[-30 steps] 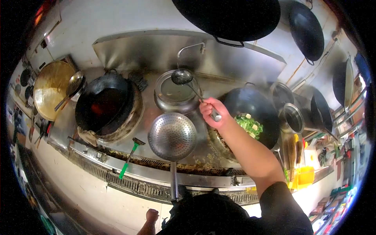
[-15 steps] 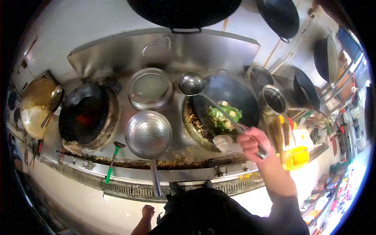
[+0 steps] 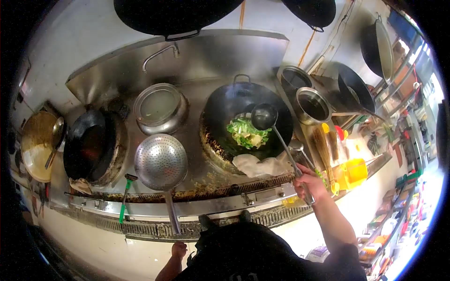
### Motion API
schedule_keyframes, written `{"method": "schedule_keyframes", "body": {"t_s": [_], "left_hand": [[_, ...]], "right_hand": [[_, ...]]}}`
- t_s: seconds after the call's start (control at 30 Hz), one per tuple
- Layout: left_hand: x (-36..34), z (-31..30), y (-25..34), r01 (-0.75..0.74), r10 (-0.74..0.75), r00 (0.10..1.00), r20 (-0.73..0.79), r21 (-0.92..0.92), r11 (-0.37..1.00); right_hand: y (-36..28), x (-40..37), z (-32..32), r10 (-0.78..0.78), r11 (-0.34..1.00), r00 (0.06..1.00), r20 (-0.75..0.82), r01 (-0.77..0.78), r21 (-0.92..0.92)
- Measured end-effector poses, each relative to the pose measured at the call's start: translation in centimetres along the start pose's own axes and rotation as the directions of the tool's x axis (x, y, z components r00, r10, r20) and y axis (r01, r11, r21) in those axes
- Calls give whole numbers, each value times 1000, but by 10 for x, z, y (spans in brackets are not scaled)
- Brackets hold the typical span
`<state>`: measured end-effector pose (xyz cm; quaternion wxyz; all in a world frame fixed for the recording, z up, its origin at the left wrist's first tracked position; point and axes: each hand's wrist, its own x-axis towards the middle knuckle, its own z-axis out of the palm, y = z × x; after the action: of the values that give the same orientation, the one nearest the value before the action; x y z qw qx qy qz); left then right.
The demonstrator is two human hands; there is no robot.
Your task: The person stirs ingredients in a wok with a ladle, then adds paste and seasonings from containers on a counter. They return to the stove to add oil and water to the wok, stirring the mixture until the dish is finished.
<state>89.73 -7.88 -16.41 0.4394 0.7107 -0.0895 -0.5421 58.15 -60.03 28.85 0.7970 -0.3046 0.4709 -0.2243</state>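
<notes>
In the head view, your right hand (image 3: 311, 186) has its grip clenched around the handle of the ladle (image 3: 264, 116). The ladle's bowl is over the wok (image 3: 224, 100), at the right of the leafy greens (image 3: 247, 133) lying inside; whether they touch, you cannot tell. A cloth (image 3: 260, 166) rests at the wok's near rim. Left of the wok is the strainer (image 3: 161, 161). Your left hand (image 3: 178, 249) is curled into a fist, near the strainer's handle.

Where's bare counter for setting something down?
Steel counter shows bare in narrow strips between strainer and left wok, and between strainer and right wok. Crowded: right of that wok, with steel pots and yellow container.
</notes>
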Motion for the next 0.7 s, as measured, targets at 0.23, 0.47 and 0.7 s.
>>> {"method": "schedule_keyframes", "body": {"t_s": [0.23, 0.47, 0.7], "left_hand": [[19, -10, -45, -254, 316, 934, 164, 929, 269], [-4, -2, -11, -108, 103, 992, -75, -68, 992], [-17, 10, 44, 62, -77, 962, -262, -63, 996]], "right_hand": [[4, 3, -14, -175, 968, 985, 1, 172, -181], [-19, -16, -33, -132, 951, 975, 181, 73, 300], [-22, -25, 18, -40, 785, 893, 448, -249, 567]]}}
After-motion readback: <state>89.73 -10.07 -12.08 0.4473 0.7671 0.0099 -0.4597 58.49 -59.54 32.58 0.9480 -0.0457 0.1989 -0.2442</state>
